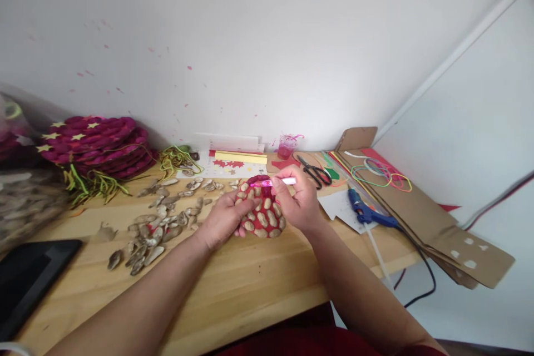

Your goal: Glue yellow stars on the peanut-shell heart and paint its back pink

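My left hand (225, 217) grips the left edge of a red disc studded with peanut shells (261, 219), its thumb lying over the front. Along the disc's top edge several shells are coloured dark magenta. In my right hand (297, 200) is a paintbrush (283, 182) with a white handle, pinched between thumb and fingers. Its pink-stained end lies across the magenta shells at the top of the disc. The disc is held tilted above the wooden table (250, 283). Part of its right side is hidden behind my right hand.
Loose peanut shells (146, 239) lie left of my hands. Behind stand a cup of pink paint (286, 147) and black scissors (315, 171). To the right are a blue glue gun (367, 212) and cardboard (417, 217). Magenta star-trimmed discs (100, 144) and a black tablet (35, 275) lie left.
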Available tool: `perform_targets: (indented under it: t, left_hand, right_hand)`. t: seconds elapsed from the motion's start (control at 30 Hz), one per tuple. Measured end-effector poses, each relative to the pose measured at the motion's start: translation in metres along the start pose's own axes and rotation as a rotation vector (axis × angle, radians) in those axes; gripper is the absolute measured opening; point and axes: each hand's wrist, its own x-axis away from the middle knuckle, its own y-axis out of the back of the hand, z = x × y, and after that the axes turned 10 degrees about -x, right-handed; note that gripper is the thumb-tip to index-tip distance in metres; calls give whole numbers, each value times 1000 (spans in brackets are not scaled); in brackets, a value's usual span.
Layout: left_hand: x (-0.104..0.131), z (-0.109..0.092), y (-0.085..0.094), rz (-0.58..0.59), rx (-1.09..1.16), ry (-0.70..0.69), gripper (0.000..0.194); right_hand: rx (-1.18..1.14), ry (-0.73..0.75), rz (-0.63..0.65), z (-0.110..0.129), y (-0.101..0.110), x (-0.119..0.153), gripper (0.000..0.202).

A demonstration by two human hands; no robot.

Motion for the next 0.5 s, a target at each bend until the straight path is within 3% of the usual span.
perform_targets:
  t: [0.13, 0.27, 0.37, 0.43, 0.5]
  left_hand:
    - [-1, 0, -1, -23, 25, 21, 40]
    - [-5, 1, -1, -24, 48, 10, 39]
    - [-7, 2, 0, -16, 50, 10, 39]
    - [-8, 2, 0, -7, 50, 14, 38]
    - [-8, 2, 0, 4, 50, 14, 38]
  right_hand:
    - [-53, -58, -130, -6, 8, -7, 15]
    - [-96, -184, -303, -24, 31, -45, 25]
    - [157, -234, -339, -44, 49, -86, 27]
    - [464, -388, -258, -58, 55, -110, 27]
    - [565, -455, -214, -71, 54, -126, 25]
